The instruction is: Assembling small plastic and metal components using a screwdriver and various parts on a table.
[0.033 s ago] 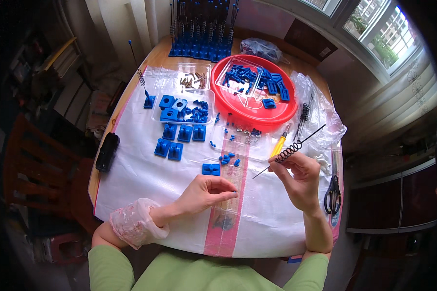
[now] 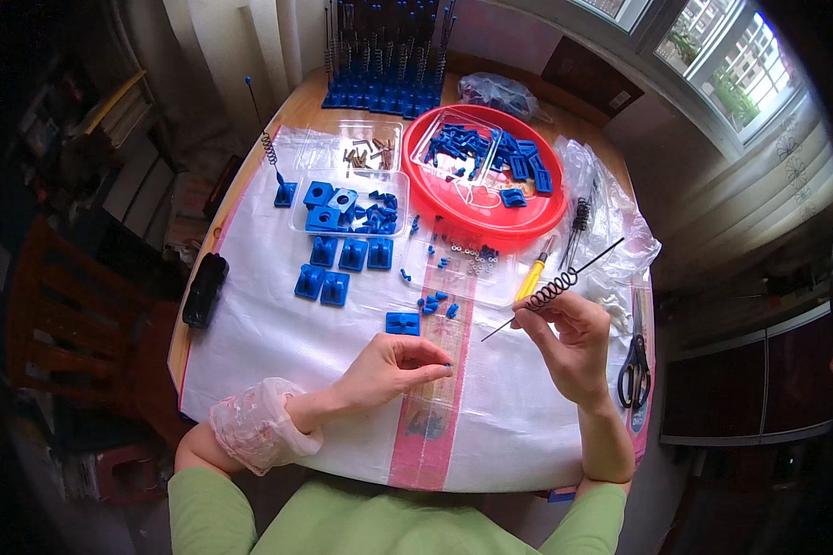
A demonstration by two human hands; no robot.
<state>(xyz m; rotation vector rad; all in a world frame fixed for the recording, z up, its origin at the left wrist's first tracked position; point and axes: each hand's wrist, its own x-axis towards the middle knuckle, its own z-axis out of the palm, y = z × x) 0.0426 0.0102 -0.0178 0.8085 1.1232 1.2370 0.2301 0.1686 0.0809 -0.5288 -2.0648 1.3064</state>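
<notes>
Between the thumb and fingertips of my left hand [image 2: 393, 363] a small blue piece [image 2: 449, 364] just shows; most of it is hidden. My right hand [image 2: 569, 338] pinches a black coil spring [image 2: 551, 290] with straight wire ends, tilted up to the right above the table. A blue base [image 2: 403, 323] lies just beyond my left hand. Close by it are several small blue plastic parts [image 2: 438, 303]. More blue bases [image 2: 334, 288] stand in two rows farther left. A yellow-handled screwdriver [image 2: 532, 277] lies behind the spring.
A red round tray [image 2: 551, 222] holds blue parts. Clear plastic boxes [image 2: 296, 215] hold blue pieces and metal pins. One finished-looking spring stand [image 2: 285, 194] is at left, with many more [image 2: 379, 92] at the back. A black case [image 2: 205, 290] and black scissors [image 2: 634, 373] lie near the sides.
</notes>
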